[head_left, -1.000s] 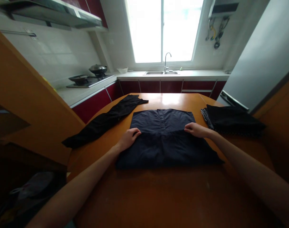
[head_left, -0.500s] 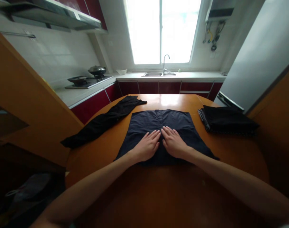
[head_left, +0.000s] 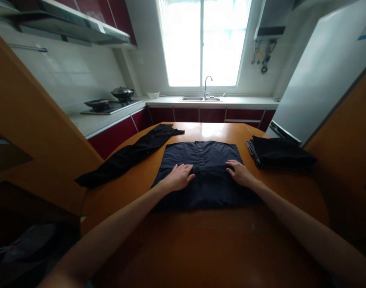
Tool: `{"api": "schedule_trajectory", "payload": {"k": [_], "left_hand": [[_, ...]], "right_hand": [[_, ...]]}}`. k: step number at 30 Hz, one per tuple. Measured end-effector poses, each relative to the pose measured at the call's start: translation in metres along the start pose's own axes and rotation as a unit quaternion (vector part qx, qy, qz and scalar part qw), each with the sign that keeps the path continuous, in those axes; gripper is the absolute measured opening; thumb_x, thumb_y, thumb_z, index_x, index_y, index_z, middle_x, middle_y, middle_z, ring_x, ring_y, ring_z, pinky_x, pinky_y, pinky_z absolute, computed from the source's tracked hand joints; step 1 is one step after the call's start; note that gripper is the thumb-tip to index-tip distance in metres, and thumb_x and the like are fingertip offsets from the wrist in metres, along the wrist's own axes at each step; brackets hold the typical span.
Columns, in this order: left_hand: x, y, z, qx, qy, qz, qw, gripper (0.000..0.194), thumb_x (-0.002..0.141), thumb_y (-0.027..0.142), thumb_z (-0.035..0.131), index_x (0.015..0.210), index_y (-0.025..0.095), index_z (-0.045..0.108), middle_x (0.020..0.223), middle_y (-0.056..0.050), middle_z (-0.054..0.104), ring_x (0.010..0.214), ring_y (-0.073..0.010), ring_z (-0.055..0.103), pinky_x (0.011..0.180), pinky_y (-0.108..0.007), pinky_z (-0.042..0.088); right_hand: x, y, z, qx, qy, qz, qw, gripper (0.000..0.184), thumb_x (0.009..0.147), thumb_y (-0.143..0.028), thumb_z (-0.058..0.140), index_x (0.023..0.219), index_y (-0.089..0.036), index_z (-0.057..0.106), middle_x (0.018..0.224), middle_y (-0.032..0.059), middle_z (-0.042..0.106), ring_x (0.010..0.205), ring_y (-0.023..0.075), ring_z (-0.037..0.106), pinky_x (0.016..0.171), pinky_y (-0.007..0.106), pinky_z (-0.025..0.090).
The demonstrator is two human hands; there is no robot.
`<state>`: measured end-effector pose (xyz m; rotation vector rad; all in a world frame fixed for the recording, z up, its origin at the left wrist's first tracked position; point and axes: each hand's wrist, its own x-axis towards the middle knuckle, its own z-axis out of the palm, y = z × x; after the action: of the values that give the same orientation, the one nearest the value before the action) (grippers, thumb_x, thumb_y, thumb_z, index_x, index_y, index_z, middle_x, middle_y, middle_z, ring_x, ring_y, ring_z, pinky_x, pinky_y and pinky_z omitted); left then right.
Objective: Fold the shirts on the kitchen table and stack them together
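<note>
A dark navy garment [head_left: 205,192] lies folded on the wooden table [head_left: 207,244] in front of me, with a short placket-like seam at the middle of its far edge. Across its middle runs a fold line. My left hand [head_left: 179,177] rests flat on the left part of the cloth, fingers stretched out. On the right part, near the side edge, my right hand [head_left: 240,173] lies with its fingers extended and slightly spread. Neither hand grips the cloth.
A long black garment [head_left: 131,154] lies slantwise on the table's left side. At the right is a stack of folded black cloth [head_left: 280,154]. Beyond the table are a counter with a sink [head_left: 192,99], a stove [head_left: 111,107] with pans, and a fridge [head_left: 324,68].
My hands have moved apart from the garment's middle, the left to the left and the right to the right. A crosswise fold line now shows. The view has shifted slightly.
</note>
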<state>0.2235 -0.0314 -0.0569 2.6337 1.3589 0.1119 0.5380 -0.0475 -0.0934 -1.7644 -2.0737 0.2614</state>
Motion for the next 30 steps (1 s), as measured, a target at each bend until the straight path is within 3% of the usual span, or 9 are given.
{"api": "schedule_trajectory", "payload": {"k": [4, 9, 15, 19, 22, 25, 28, 30], "left_hand": [[0.038, 0.030, -0.007, -0.001, -0.003, 0.070, 0.998, 0.049, 0.101, 0.038, 0.048, 0.144, 0.014, 0.052, 0.143, -0.018, 0.057, 0.132, -0.0312, 0.055, 0.111, -0.041, 0.041], [0.084, 0.063, 0.014, -0.030, 0.051, 0.080, 0.995, 0.036, 0.099, 0.036, 0.054, 0.125, 0.015, 0.068, 0.121, -0.015, 0.067, 0.114, -0.0293, 0.064, 0.099, -0.036, 0.049], [0.100, 0.058, 0.034, -0.111, 0.120, 0.076, 0.984, 0.026, 0.100, 0.035, 0.054, 0.102, 0.021, 0.075, 0.100, -0.007, 0.072, 0.094, -0.0215, 0.068, 0.085, -0.028, 0.050], [0.098, 0.058, 0.035, -0.105, 0.095, 0.028, 0.990, 0.041, 0.105, 0.042, 0.041, 0.089, 0.021, 0.072, 0.088, -0.007, 0.074, 0.083, -0.0230, 0.070, 0.074, -0.029, 0.048], [0.097, 0.065, 0.033, -0.058, 0.078, 0.007, 0.995, 0.041, 0.106, 0.042, 0.035, 0.097, 0.022, 0.070, 0.091, -0.009, 0.074, 0.084, -0.0251, 0.070, 0.073, -0.031, 0.048], [0.094, 0.070, 0.033, 0.000, 0.102, 0.013, 0.995, 0.039, 0.107, 0.036, 0.032, 0.109, 0.020, 0.067, 0.102, -0.012, 0.073, 0.096, -0.0256, 0.069, 0.083, -0.034, 0.049], [0.089, 0.071, 0.036, 0.029, 0.143, 0.086, 0.986, 0.037, 0.107, 0.029, 0.032, 0.125, 0.020, 0.063, 0.125, -0.012, 0.067, 0.117, -0.0241, 0.061, 0.100, -0.036, 0.044], [0.085, 0.071, 0.041, 0.027, 0.128, 0.147, 0.980, 0.040, 0.107, 0.029, 0.033, 0.139, 0.020, 0.055, 0.141, -0.010, 0.059, 0.133, -0.0232, 0.052, 0.111, -0.038, 0.038]], "right_hand": [[0.016, -0.004, -0.007, 0.017, -0.006, -0.028, 0.999, 0.025, 0.091, -0.022, 0.061, 0.113, -0.019, 0.073, 0.118, 0.0101, 0.070, 0.112, 0.0241, 0.063, 0.099, 0.035, 0.046], [0.023, -0.002, -0.004, -0.016, -0.004, -0.009, 1.000, 0.015, 0.091, -0.022, 0.062, 0.101, -0.020, 0.073, 0.109, 0.0076, 0.070, 0.109, 0.0251, 0.062, 0.090, 0.036, 0.043], [0.031, -0.002, -0.010, -0.019, -0.024, 0.005, 1.000, 0.022, 0.100, -0.025, 0.049, 0.095, -0.021, 0.070, 0.103, 0.0060, 0.073, 0.103, 0.0215, 0.064, 0.084, 0.031, 0.038], [0.034, -0.001, -0.008, -0.028, -0.038, 0.027, 0.999, 0.032, 0.102, -0.029, 0.044, 0.086, -0.020, 0.069, 0.090, 0.0059, 0.074, 0.091, 0.0218, 0.066, 0.081, 0.032, 0.037], [0.033, 0.001, -0.002, -0.054, -0.031, 0.050, 0.997, 0.030, 0.101, -0.035, 0.048, 0.085, -0.020, 0.069, 0.093, 0.0086, 0.074, 0.097, 0.0258, 0.064, 0.089, 0.038, 0.036], [0.029, 0.001, -0.003, -0.111, 0.000, 0.073, 0.991, 0.031, 0.100, -0.043, 0.050, 0.090, -0.019, 0.068, 0.102, 0.0106, 0.072, 0.106, 0.0286, 0.059, 0.094, 0.043, 0.035], [0.020, -0.004, -0.009, -0.161, 0.047, 0.085, 0.982, 0.029, 0.100, -0.037, 0.048, 0.101, -0.017, 0.069, 0.115, 0.0150, 0.068, 0.112, 0.0308, 0.057, 0.097, 0.046, 0.036], [0.013, -0.012, -0.010, -0.162, 0.076, 0.062, 0.982, 0.031, 0.101, -0.028, 0.042, 0.114, -0.015, 0.067, 0.125, 0.0180, 0.065, 0.119, 0.0309, 0.054, 0.102, 0.045, 0.035]]}}
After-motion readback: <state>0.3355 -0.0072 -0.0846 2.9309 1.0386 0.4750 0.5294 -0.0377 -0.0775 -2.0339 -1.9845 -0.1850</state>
